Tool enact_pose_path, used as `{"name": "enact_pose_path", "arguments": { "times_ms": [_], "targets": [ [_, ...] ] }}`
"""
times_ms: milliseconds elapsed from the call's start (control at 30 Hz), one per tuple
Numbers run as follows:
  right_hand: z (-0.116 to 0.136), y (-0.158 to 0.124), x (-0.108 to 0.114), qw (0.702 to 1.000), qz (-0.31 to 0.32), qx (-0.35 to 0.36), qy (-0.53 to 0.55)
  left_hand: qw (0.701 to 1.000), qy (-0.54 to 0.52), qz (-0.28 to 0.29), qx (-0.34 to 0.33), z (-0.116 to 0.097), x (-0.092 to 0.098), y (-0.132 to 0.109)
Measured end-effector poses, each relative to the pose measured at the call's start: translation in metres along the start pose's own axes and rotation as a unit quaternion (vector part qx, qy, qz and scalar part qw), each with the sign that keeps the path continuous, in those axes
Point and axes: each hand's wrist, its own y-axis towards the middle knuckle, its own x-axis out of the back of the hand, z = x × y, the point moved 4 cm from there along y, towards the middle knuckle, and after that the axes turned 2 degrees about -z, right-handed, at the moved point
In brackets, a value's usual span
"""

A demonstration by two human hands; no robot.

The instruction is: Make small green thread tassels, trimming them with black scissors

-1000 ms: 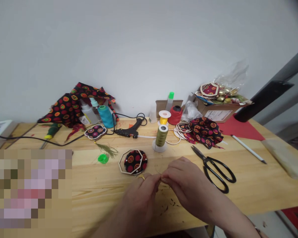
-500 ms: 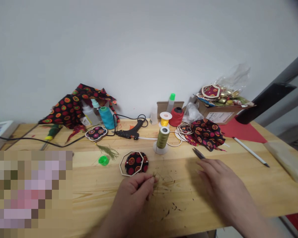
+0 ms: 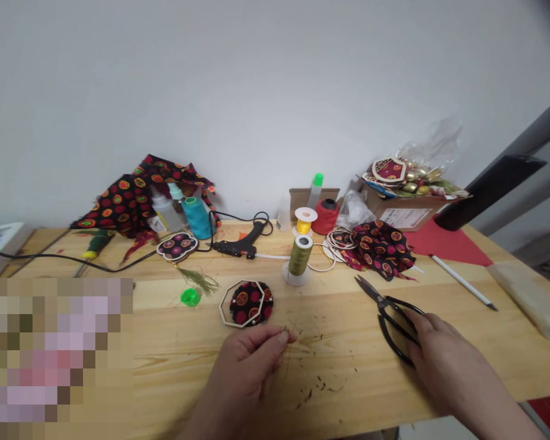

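Observation:
My left hand (image 3: 254,360) is closed in a pinch low in the middle of the view. Thin olive thread (image 3: 288,330) shows at its fingertips, mostly hidden by them. On the right, my right hand (image 3: 444,354) grips the black handles of the scissors (image 3: 385,308), whose blades point away to the left and look nearly closed. Just beyond my left hand lie an octagonal wooden frame (image 3: 223,308) and a dark patterned fabric round (image 3: 252,304). An olive thread spool (image 3: 300,258) stands upright on a white base between both hands.
Behind stand a glue gun (image 3: 242,244), a teal thread cone (image 3: 197,218), a yellow spool (image 3: 304,223) and a red cone (image 3: 327,215). A green cap (image 3: 190,297) and a floral ornament (image 3: 178,246) with an olive tassel lie left. Patterned cloth (image 3: 380,247) and a white pen (image 3: 462,281) lie right.
My right hand has moved right and toward me, onto the scissors' handles, so the scissors now show almost whole. My left hand keeps its pinch nearly in place.

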Motion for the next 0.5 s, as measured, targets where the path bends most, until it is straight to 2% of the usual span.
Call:
{"name": "enact_pose_path", "arguments": {
  "times_ms": [133,267,367,500],
  "targets": [
    [0.004,-0.003,0.009,0.999,-0.005,0.008,0.040,1.000,0.000,-0.012,-0.004,0.001,0.003,-0.001],
    [0.022,-0.008,0.037,0.985,-0.044,0.048,0.161,1.000,-0.004,-0.002,-0.008,0.002,0.004,0.000],
    [0.043,-0.015,0.063,0.947,-0.035,0.093,0.306,1.000,-0.011,0.008,-0.012,0.003,0.004,0.001],
    [0.069,-0.023,0.073,0.880,0.052,0.142,0.450,1.000,0.002,0.011,-0.014,0.006,0.004,0.002]
  ]
}}
